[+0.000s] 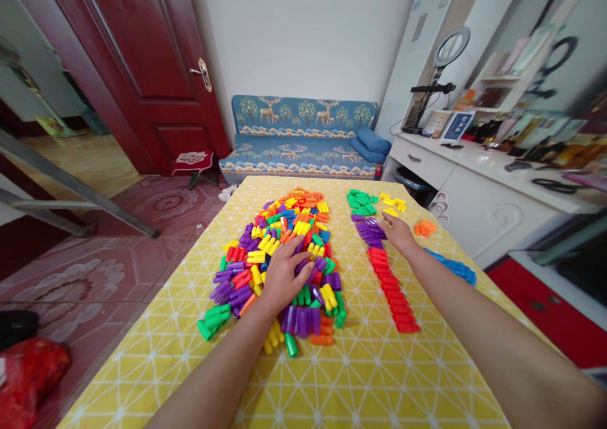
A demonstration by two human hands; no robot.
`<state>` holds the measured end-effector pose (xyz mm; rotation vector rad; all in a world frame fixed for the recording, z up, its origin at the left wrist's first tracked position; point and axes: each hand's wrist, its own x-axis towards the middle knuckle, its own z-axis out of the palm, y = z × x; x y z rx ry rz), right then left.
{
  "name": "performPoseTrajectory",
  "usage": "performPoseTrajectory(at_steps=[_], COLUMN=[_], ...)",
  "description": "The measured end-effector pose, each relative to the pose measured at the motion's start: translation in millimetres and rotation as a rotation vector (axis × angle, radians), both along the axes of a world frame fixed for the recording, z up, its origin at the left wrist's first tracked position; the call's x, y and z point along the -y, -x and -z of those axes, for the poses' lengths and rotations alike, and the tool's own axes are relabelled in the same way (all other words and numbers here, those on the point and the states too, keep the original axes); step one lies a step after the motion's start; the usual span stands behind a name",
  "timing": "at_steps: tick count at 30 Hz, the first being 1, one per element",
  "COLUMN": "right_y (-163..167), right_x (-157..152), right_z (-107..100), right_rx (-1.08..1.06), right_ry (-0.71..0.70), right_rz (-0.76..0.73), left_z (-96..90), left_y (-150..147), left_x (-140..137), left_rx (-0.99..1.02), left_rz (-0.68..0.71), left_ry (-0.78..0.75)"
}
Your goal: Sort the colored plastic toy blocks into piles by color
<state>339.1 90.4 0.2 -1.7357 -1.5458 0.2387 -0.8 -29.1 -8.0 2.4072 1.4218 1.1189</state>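
A large mixed heap of bullet-shaped plastic building blocks [256, 256] in several colours lies on the left half of the table. My left hand [283, 277] rests on top of it, fingers and thumb spread around purple blocks. Across the table, my right hand [399, 231] reaches to a group of purple blocks [368, 231], its fingers closed at that group's right edge on a purple block, partly hidden. Below them runs a neat column of red blocks [391, 293]. Green blocks [361, 202] and yellow blocks [392, 202] lie just beyond my right hand.
Orange blocks [425, 228] and a row of blue blocks [453, 266] lie right of my right forearm. A yellow patterned cloth [190, 359] covers the table. Beyond are a blue sofa [303, 141] and a white dresser [493, 188]; a metal-legged frame [71, 188] stands left.
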Motion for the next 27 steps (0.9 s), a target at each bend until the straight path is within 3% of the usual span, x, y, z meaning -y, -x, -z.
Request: performPoseTrajectory(at_steps=[3, 7, 10, 16, 27], right_y=[19, 72, 115, 153, 161], right_x=[15, 60, 99, 133, 145], right_z=[-7, -11, -2, 25, 18], right_rx=[-0.005, -0.125, -0.129, -0.146, -0.146], right_ry=[-0.064, -0.068, -0.037, -0.088, -0.147], right_rz=[-0.063, -0.379, -0.539, -0.525, -0.548], left_z=[0.2, -0.4, -0.7, -0.5, -1.6], left_y=[0, 0, 0, 0, 0], left_x=[0, 1, 1, 2, 2], left_rx=[0.004, 0.005, 0.000, 0.012, 0.023], left_rz=[0.006, 0.006, 0.001, -0.002, 0.007], left_ry=[0.002, 0.007, 0.007, 0.005, 0.002])
